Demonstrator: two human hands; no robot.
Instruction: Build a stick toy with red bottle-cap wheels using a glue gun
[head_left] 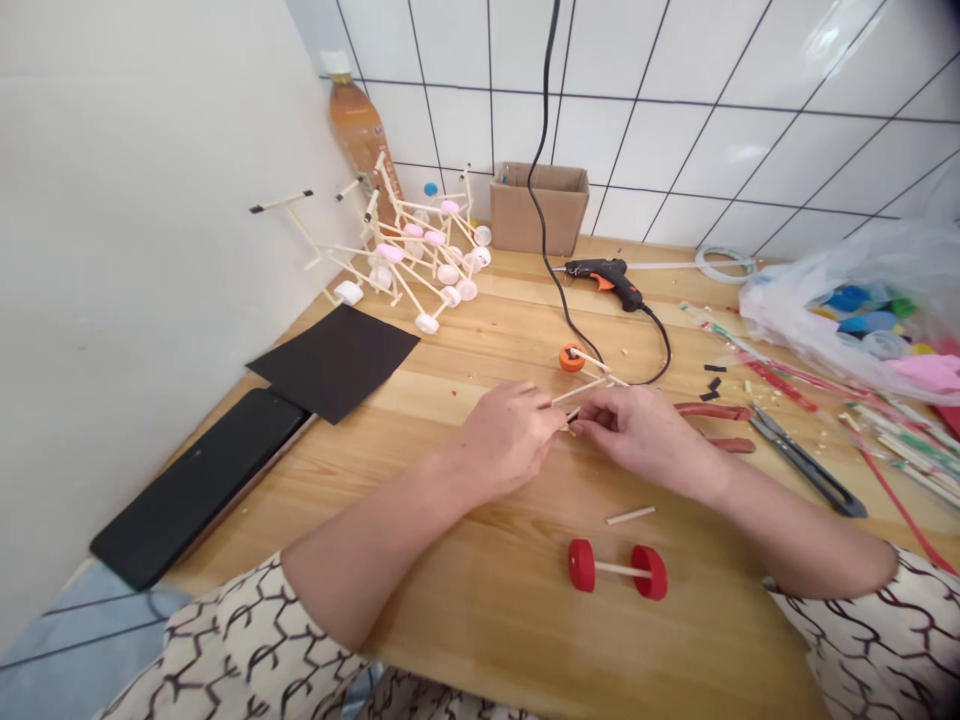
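A small frame of thin wooden sticks (579, 391), with an orange bottle cap (572, 358) at its far end, lies between my hands. My left hand (511, 436) is closed on the near end of this frame, palm down. My right hand (637, 438) pinches with thumb and forefinger at a small black strip (574, 417) on the stick end; the fingers partly hide it. Nearer to me are a loose short stick (630, 516) and two red bottle caps (649, 573) joined by a stick axle (613, 569).
Several finished stick models (409, 255) stand at back left by a drink bottle (356, 120). Black paper (337, 355) and a phone (202, 480) lie left. A glue gun (607, 275), cardboard box (540, 215), pliers (712, 411), utility knife (810, 465) and bag of caps (862, 300) surround.
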